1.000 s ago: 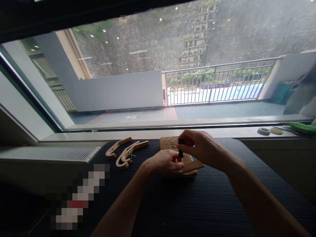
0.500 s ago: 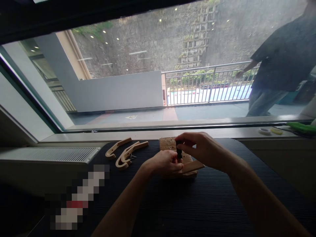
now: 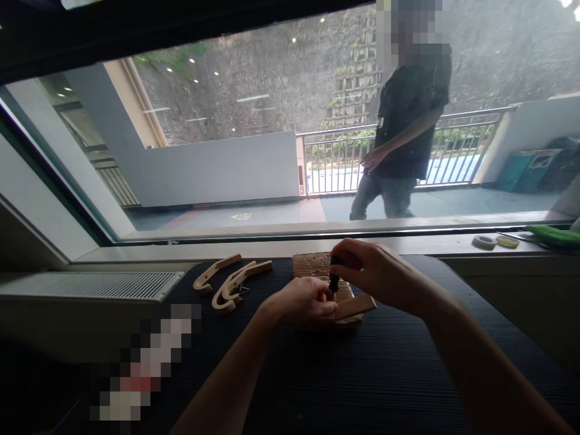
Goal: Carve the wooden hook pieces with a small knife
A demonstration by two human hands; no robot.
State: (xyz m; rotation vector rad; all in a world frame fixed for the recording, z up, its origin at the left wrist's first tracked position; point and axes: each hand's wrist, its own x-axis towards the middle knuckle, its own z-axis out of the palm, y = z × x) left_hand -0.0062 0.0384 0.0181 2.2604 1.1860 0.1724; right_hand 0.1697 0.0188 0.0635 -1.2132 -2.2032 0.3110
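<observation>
My left hand (image 3: 302, 300) is closed on a pale wooden hook (image 3: 357, 306), whose straight end sticks out to the right; my fingers hide its other end. Beneath it lies a piece of corrugated cardboard (image 3: 312, 263) with small crumbs of wood on top. My right hand (image 3: 383, 272) grips the black handle of a screwdriver (image 3: 334, 281) from above. The tool leans slightly, and its tip is hidden at my left fingertips. Left of the cardboard are more curved wooden hooks, one apart (image 3: 220, 267) and others overlapping (image 3: 225, 302), with a few thin metal screws (image 3: 244, 290) beside them.
The black table (image 3: 399, 374) stands against a window sill (image 3: 254, 249). On the sill at right are tape rolls (image 3: 484, 242) and a green item (image 3: 553, 235). A radiator (image 3: 90, 285) is at left. Outside the glass, a person (image 3: 410, 121) walks by a railing.
My right hand and the top of the screwdriver have shifted slightly to the right, tilting the tool. My left hand stays in place. The person outside has moved left.
</observation>
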